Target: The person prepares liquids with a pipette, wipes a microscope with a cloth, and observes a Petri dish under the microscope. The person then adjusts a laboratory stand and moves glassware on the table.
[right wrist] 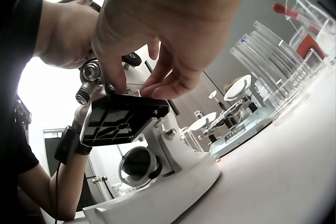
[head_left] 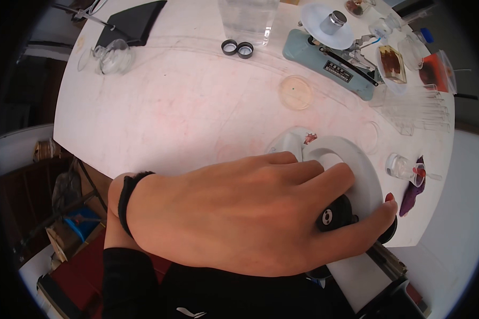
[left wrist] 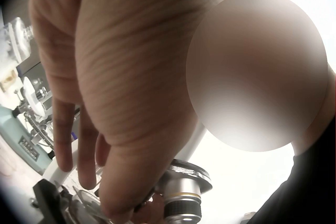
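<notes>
A microscope (head_left: 364, 165) stands at the table's near right. My left hand (head_left: 245, 207) spreads palm down over it, with the black eyepiece (head_left: 332, 213) showing between thumb and forefinger. In the left wrist view its fingers (left wrist: 63, 137) hang fairly straight, and the thumb reaches down beside an objective lens (left wrist: 182, 198). My right hand (right wrist: 178, 29) is lowered onto the black stage (right wrist: 126, 119), thumb and bent fingers meeting its edge and top. I cannot tell if these fingers pinch anything. Below the stage is the round mirror (right wrist: 138, 165). The head view hides my right hand.
A teal balance (head_left: 330, 64) carries a metal weight (head_left: 333, 22) on one pan. Test tubes (head_left: 418, 109) and a small glass beaker (head_left: 402, 166) lie right. A petri dish (head_left: 296, 93), two black caps (head_left: 237, 49) and a clear container (head_left: 248, 21) are farther back.
</notes>
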Demonstrator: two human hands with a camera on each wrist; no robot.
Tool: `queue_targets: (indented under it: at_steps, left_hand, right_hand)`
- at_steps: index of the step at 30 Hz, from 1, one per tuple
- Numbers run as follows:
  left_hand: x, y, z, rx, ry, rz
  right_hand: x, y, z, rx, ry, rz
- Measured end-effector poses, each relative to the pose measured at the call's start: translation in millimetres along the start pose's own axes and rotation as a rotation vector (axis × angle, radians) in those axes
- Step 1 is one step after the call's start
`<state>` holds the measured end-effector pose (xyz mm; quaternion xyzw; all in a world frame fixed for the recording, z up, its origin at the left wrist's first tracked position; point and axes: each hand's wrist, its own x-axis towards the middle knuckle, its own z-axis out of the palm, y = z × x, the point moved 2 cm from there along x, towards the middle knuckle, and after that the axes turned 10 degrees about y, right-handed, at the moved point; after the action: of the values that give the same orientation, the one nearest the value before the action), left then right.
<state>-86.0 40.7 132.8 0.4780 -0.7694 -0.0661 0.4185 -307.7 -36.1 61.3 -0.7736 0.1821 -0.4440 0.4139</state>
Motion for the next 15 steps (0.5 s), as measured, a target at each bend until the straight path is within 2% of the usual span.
queue_targets:
  at_steps: [6,11,15]
  left_hand:
    - [-1.7,-1.1,-1.7,-0.001,-0.006,0.003]
    - [-0.3,-1.8,-2.6,-0.034,-0.027,0.009]
    - [1.8,-0.3,-3.5,-0.034,-0.037,-0.007]
  right_hand:
    - [0.3,0.0,-0.5,0.063,-0.030,0.008]
    - [10.8,-9.0,4.2,-0.124,-0.035,-0.037]
    - [14.2,-10.4,5.3,-0.153,-0.021,-0.051]
